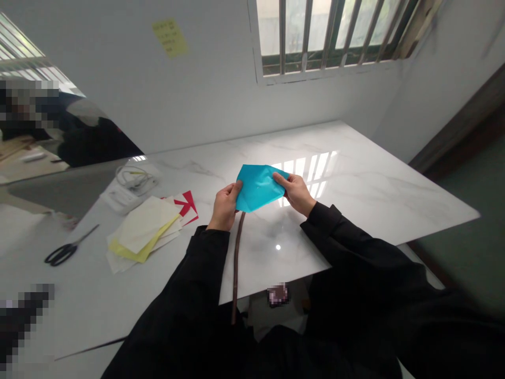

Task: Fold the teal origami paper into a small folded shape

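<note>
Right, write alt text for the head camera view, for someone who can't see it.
A person's two hands hold a bright blue sheet above a white, marble-patterned table. A thin brown stick shows below it, reaching past the table's near edge; loose paper sheets and black scissors lie to the left.

lit w/ daylight from barred window (327, 34), upper r; showing bright glare on tabletop (394, 179); dim at lower r; blurry on wall note (170, 38); pixelated in spots.
</note>
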Tool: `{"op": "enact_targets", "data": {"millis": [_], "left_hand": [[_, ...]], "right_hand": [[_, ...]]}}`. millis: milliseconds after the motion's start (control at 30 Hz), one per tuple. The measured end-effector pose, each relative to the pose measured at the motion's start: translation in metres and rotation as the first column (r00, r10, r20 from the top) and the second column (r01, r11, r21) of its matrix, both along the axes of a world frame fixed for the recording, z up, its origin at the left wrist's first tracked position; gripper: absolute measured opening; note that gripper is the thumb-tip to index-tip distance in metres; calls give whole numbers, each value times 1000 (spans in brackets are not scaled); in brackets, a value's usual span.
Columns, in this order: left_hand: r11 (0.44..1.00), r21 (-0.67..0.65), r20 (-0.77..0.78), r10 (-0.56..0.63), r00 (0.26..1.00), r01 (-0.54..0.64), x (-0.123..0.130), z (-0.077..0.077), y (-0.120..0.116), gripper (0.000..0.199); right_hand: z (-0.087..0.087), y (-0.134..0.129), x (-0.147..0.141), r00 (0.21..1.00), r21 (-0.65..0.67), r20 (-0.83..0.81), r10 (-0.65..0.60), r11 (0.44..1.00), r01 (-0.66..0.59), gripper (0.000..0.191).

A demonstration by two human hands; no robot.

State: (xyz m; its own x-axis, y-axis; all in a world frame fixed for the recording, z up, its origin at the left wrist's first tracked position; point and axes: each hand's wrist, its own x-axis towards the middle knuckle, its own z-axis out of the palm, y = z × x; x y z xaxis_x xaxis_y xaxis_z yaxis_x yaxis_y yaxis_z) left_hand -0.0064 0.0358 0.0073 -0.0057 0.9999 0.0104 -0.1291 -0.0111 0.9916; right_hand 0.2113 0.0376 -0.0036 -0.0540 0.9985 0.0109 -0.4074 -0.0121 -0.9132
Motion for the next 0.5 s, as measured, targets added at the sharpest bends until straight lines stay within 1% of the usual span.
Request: {"op": "enact_targets", "data": {"millis": [67,100,167,200,233,300,400,467,500], "left_hand": [[1000,0,-13,30,999,-30,-1,0,0,53],[998,7,-24,56,998,-56,-3,1,1,53],[994,30,-33,104,994,-103,-6,3,1,52],[992,39,-27,121,992,-119,-8,4,1,52],[990,44,-15,132,991,-131,-9,5,1,51],[988,42,15,149,989,-150,-10,6,1,51],[984,25,43,176,983,-177,-7,9,-1,51],[981,38,-19,191,981,-190,-5,13,-3,50],[979,58,-85,198,977,-193,-5,17,-4,49]], "right_hand": [[2,-3,0,997,-32,-42,65,997,-66,56],[3,-4,1,991,-39,-41,126,991,-127,54],[4,-7,1,965,-44,3,261,964,-260,51],[3,-9,1,949,-48,36,314,949,-312,48],[2,-9,1,939,-52,63,339,940,-336,45],[0,-9,0,929,-64,83,361,932,-356,38],[0,-8,-2,923,-78,40,383,922,-379,33],[1,-7,-1,932,-94,14,363,928,-361,31],[2,-7,0,939,-100,16,344,935,-340,30]]}}
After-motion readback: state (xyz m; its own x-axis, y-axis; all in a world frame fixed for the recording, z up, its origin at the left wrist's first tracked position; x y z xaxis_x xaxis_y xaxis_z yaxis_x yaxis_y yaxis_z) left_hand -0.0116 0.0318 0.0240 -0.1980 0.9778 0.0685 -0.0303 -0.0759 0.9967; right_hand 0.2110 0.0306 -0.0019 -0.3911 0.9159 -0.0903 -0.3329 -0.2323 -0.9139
